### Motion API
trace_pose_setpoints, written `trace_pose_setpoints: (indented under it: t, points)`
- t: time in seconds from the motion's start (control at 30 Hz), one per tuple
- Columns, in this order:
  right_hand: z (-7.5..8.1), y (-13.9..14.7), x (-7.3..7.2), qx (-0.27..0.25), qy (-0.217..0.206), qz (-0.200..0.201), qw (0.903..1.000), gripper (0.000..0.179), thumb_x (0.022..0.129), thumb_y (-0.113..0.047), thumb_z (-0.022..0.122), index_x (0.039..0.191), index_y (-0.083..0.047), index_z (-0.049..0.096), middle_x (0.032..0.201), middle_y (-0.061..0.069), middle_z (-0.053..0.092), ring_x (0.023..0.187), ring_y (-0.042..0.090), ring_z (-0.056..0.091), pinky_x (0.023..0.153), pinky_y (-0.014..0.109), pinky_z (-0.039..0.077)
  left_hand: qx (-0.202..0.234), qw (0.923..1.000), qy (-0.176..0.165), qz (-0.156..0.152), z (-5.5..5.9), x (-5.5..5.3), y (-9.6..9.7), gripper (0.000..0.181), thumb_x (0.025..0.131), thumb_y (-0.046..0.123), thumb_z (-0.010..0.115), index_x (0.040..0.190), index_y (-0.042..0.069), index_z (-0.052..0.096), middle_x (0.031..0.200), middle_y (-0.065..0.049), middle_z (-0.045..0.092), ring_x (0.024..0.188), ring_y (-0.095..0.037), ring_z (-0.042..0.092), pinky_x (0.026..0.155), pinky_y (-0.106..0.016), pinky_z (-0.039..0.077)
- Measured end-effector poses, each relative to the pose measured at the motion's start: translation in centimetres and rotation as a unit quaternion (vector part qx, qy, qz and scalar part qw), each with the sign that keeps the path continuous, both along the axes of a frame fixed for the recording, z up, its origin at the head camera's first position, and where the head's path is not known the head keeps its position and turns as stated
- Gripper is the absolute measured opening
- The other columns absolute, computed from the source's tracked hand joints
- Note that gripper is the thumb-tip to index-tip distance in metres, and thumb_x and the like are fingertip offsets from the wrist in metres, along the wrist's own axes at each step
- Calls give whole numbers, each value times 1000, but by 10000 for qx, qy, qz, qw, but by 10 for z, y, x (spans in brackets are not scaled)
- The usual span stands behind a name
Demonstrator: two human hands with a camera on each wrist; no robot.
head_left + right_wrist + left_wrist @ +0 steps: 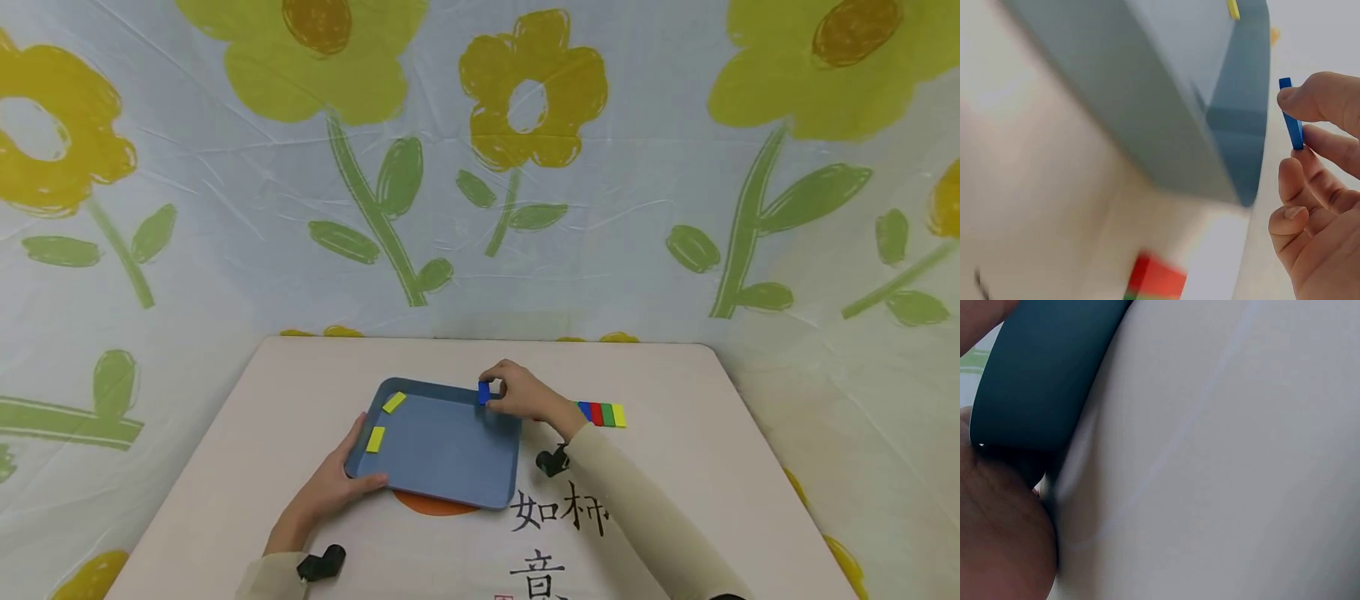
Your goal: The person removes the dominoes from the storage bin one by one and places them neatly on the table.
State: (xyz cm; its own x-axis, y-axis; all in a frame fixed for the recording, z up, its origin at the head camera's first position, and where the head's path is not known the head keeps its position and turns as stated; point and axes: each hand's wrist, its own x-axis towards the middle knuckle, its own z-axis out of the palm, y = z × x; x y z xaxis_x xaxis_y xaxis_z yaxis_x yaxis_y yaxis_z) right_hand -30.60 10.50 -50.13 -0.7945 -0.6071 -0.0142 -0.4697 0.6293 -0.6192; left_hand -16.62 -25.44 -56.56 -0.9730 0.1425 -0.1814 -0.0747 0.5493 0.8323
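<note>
My left hand [324, 485] grips a shallow blue-grey tray [446, 454] at its near left corner, thumb along the front rim and fingers along the left side. Between thumb and fingers, my right hand [528, 393] pinches a small flat blue block [483, 393] over the tray's far right corner. The right wrist view shows the blue block [1294, 128] held on edge just outside the tray's wall [1238, 94]. Two yellow blocks lie inside the tray: one tilted block [393, 402] by the far left corner and another block [376, 439] along the left side.
Right of the tray, a row of coloured blocks [607, 415] in blue, red, green and yellow lies on the pale table [675, 379], partly behind my right wrist. Black characters [538, 575] and an orange shape [431, 503] are printed on the tabletop. Flower-patterned cloth [585, 275] stands behind.
</note>
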Motion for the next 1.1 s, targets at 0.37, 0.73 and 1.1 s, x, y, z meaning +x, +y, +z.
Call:
trace_pose_setpoints:
  t: [0.37, 0.73, 1.1]
  points:
    - [-7, 75, -3, -29, -342, -558, 9978, 50, 90, -14, 72, 138, -5, 63, 133, 14, 57, 96, 21, 58, 73, 32, 52, 64, 10000, 35, -9, -3, -1, -1, 115, 86, 38, 82, 168, 26, 3, 174, -14, 7, 158, -46, 10, 121, -71, 19]
    - [-12, 139, 4, -3, -385, -1217, 9918, 45, 90, -12, 73, 134, -8, 66, 130, 15, 61, 94, 22, 57, 75, 33, 52, 28, 10000, -13, 13, -3, -2, 0, 115, 86, 40, 82, 168, 27, 2, 174, -14, 6, 158, -46, 9, 121, -71, 18]
    - [-24, 191, 11, 30, -580, -1644, 9847, 45, 86, -8, 75, 129, -2, 68, 118, 17, 64, 89, 24, 55, 67, 31, 48, -19, 10000, -8, -16, -4, -4, 0, 115, 86, 41, 82, 167, 28, 2, 174, -14, 7, 158, -46, 11, 121, -71, 20]
